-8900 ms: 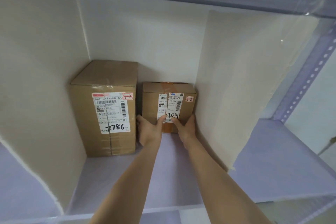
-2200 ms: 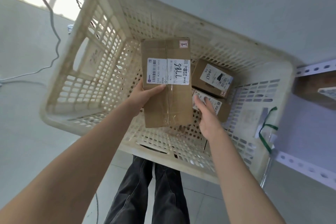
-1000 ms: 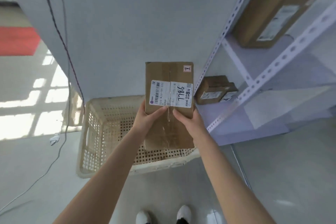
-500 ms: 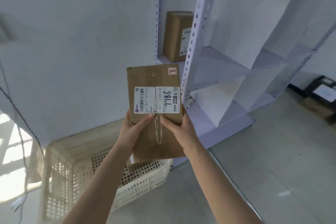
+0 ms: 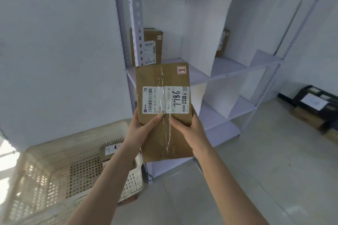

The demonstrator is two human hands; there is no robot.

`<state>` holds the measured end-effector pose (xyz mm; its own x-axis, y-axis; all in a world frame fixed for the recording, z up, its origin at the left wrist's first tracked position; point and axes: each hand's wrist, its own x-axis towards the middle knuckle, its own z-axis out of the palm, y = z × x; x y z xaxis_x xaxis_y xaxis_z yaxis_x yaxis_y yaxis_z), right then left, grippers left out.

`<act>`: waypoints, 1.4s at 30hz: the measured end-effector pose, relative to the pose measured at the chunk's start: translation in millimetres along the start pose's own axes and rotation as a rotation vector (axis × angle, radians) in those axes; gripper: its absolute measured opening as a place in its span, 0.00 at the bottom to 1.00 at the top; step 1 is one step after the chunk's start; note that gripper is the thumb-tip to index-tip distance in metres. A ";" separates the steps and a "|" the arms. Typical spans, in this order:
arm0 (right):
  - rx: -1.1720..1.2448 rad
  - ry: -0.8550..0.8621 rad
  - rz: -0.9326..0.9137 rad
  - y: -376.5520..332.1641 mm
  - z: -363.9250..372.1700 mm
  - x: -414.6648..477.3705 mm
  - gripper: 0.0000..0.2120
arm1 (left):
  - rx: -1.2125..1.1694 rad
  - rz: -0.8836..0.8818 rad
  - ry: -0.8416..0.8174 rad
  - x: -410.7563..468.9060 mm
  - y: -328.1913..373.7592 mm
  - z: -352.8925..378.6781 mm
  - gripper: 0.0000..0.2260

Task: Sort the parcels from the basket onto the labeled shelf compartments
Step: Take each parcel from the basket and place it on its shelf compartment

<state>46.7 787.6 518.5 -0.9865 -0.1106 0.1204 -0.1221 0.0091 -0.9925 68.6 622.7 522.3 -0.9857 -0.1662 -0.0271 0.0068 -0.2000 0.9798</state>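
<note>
I hold a flat brown cardboard parcel (image 5: 161,76) upright in front of the shelf unit (image 5: 226,75). Its white label reads 7786 and a small red tag sits at its top right corner. My left hand (image 5: 141,129) grips its lower left edge with the thumb on the front. My right hand (image 5: 190,129) grips its lower right edge the same way. The cream plastic basket (image 5: 45,170) stands on the floor at the lower left, with another labelled parcel (image 5: 109,149) inside it.
A brown box (image 5: 151,47) stands in the shelf's left middle compartment behind the upright post (image 5: 136,18). Another box (image 5: 222,43) shows partly behind a white divider (image 5: 203,29). Dark crates (image 5: 314,104) sit on the floor at far right.
Over the earlier frames I took the 7786 parcel out of the basket and lifted it. In the last half second my view swung further toward the shelf; both hands kept their hold.
</note>
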 end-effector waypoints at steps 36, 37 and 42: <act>-0.154 -0.047 -0.198 -11.9 -114.5 312.6 0.33 | 0.101 0.288 0.047 289.9 26.0 129.4 0.35; -0.163 -0.052 -0.193 -7.9 -117.3 321.4 0.35 | 0.114 0.291 0.054 296.4 23.6 132.5 0.36; -0.167 -0.108 -0.150 16.1 -133.8 365.4 0.39 | 0.194 0.306 0.104 331.4 6.9 149.9 0.41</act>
<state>-330.3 880.3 549.6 -0.9397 -0.2286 0.2544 -0.2917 0.1473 -0.9451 -283.3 711.0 549.8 -0.9206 -0.2891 0.2626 0.2566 0.0590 0.9647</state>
